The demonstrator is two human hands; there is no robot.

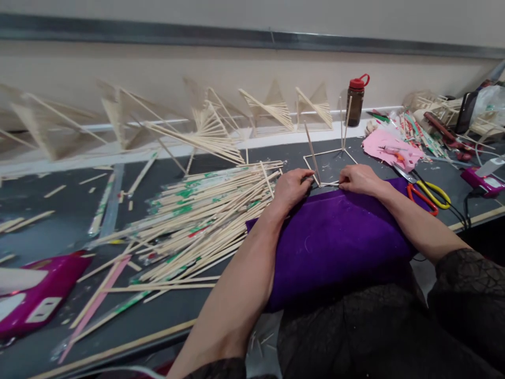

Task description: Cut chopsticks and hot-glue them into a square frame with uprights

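Note:
An open frame of thin wooden sticks [324, 153] stands on the dark table, with a few sticks rising upright from its corners. My left hand [294, 185] is closed at the frame's near left side, fingertips and thumb pinching at the stick there. Near the front right, my right hand [361, 180] pinches the front stick between bent fingers. What lies under the fingertips is partly hidden. A purple cloth [335, 237] drapes over the table edge below both wrists.
Loose and bagged wooden sticks [213, 221] pile up at left. Twisted stick models [272, 109] line the wall. At right are a bottle [355, 102], pink paper [389, 147], scissors [432, 195] and a magenta device [483, 181]; another magenta device [59, 284] sits front left.

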